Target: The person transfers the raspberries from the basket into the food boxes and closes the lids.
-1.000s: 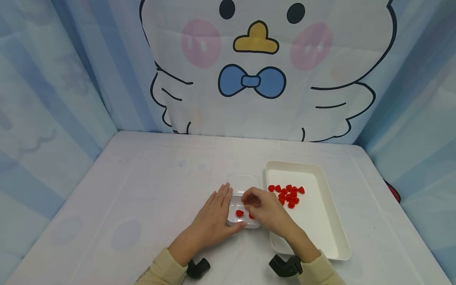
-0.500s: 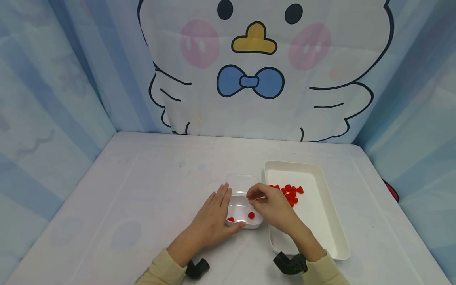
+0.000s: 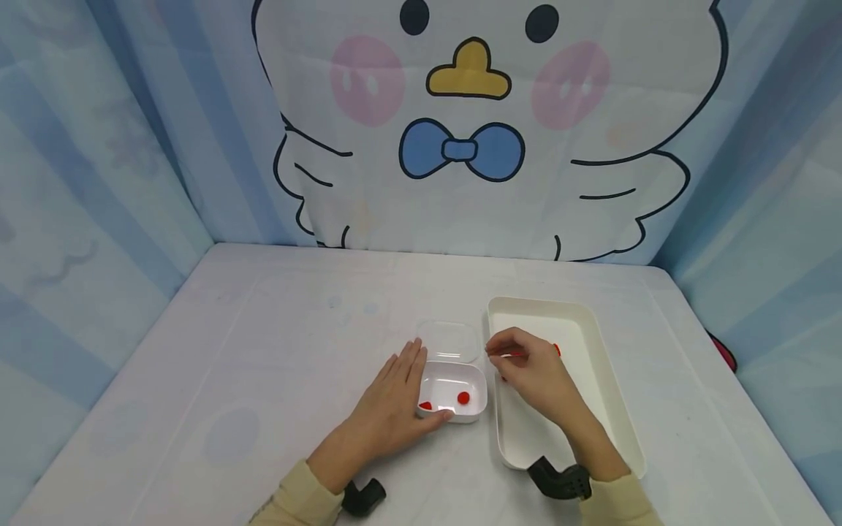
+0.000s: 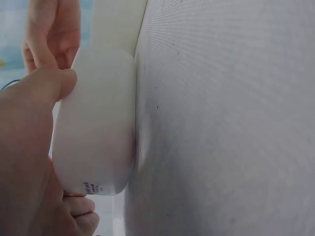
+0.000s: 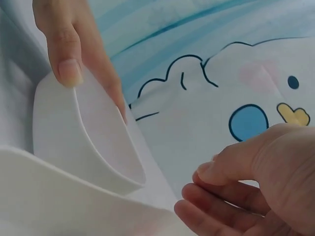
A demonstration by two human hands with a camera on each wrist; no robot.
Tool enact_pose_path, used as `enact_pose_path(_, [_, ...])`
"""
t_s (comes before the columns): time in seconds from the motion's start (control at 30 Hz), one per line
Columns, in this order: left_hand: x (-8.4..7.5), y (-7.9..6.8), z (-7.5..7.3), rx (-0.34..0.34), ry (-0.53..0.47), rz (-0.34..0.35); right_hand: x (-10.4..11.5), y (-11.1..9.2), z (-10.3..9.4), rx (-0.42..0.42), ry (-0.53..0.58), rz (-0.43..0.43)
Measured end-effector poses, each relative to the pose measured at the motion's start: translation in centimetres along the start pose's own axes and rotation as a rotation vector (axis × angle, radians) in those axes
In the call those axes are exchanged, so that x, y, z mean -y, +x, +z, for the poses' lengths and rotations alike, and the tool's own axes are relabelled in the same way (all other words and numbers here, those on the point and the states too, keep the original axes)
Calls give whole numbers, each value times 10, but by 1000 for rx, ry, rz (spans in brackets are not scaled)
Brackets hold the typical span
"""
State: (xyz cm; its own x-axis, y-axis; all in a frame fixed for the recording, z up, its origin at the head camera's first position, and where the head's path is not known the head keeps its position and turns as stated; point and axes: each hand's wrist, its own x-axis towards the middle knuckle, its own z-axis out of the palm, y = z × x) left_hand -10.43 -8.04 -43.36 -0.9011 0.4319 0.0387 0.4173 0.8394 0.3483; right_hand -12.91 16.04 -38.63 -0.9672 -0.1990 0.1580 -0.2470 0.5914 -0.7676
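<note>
The right hand (image 3: 536,372) has left the box (image 3: 454,376) for the left edge of the tray (image 3: 526,438), which seems to shift the work to the loose red pieces (image 3: 558,350) there, mostly hidden under that hand. Two more stay in the box: one (image 3: 425,405) in its near left corner, one (image 3: 463,398) towards the near right. The box stands on the table (image 3: 296,329) just beside the tray's left edge, its clear lid (image 3: 450,341) open towards the table's far edge. The left hand (image 3: 388,402) has barely shifted, fingers straight along the left wall, thumb on the near rim. The right wrist view shows the right fingers loosely curved with nothing visible between them (the head view leaves that doubtful); only the left wrist view shows printed lettering (image 4: 93,188) on the box.
</note>
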Motion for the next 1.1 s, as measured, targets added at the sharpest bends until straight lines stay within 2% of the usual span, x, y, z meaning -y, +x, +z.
enact_pose_path(0.27, [-2,0,0,24,5,-14,-12,-4,-20,-53,-59,113])
enact_pose_path(0.57, [-2,-1,0,13,-3,-12,-25,-6,-32,-108,-152,174])
enact_pose_path(0.83, [-2,-1,-1,16,1,-17,-35,-4,-39,-99,-168,209])
enact_pose_path(1.1, [-1,1,-1,25,10,-27,-44,-3,-36,-63,-170,228])
